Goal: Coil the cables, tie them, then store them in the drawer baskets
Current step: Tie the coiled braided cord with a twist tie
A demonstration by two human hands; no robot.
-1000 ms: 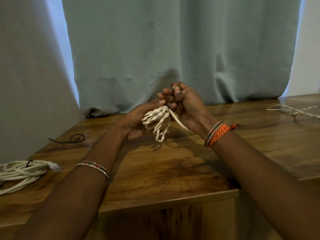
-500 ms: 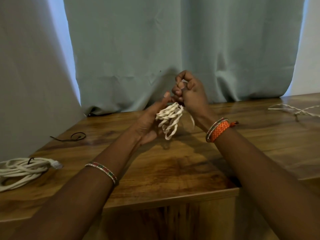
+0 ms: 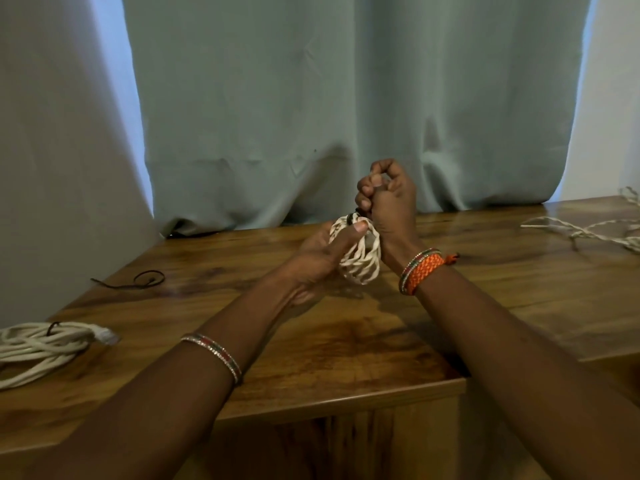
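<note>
Both hands up on the small white coil, tie going on!

The left hand (image 3: 313, 263) grips the coiled cable (image 3: 360, 258) above the wooden table (image 3: 346, 341), thumb pressed across it; the right hand (image 3: 386, 195), fingers curled tight, pinches a dark tie (image 3: 354, 219) at the coil's top.

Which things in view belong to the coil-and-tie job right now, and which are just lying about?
In the job:
- small white cable coil, held in the left hand
- black tie at its top, pulled by the right hand
- tied white cable bundle, left
- loose white cable, right
- spare black tie

Lying about:
- curtain
- wooden table
</note>
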